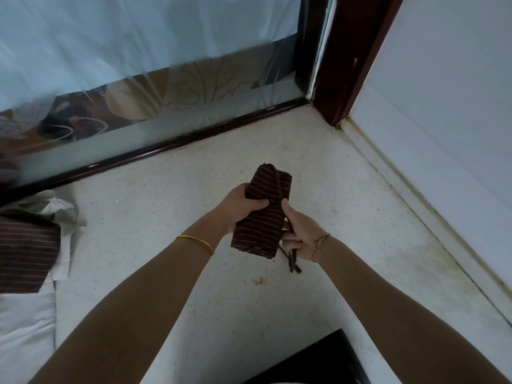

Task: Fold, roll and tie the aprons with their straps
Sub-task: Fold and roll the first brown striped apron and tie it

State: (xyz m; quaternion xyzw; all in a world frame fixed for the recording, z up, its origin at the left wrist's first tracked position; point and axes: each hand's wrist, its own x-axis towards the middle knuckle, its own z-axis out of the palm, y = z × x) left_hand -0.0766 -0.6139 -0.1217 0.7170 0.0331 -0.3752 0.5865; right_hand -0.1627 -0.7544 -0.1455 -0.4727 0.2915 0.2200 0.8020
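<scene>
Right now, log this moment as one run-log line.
step: likely tying | left hand: grips rolled apron | right hand: holds strap laid along roll | other apron: lies left on white cloth

Both your bare arms reach forward, and they come close together at the hands. Your left hand (243, 206) grips the rolled apron (260, 220) from its left side. The thumb lies flat across the front of the roll, and the fingers are hidden behind it. Your right hand (300, 235) sits just beside the roll on its right, a bit lower than the left hand's grip. Its fingers are curled tight round the strap (293, 260), and its thumb points up along the edge of the roll. Your two hands are near each other but do not touch.
</scene>
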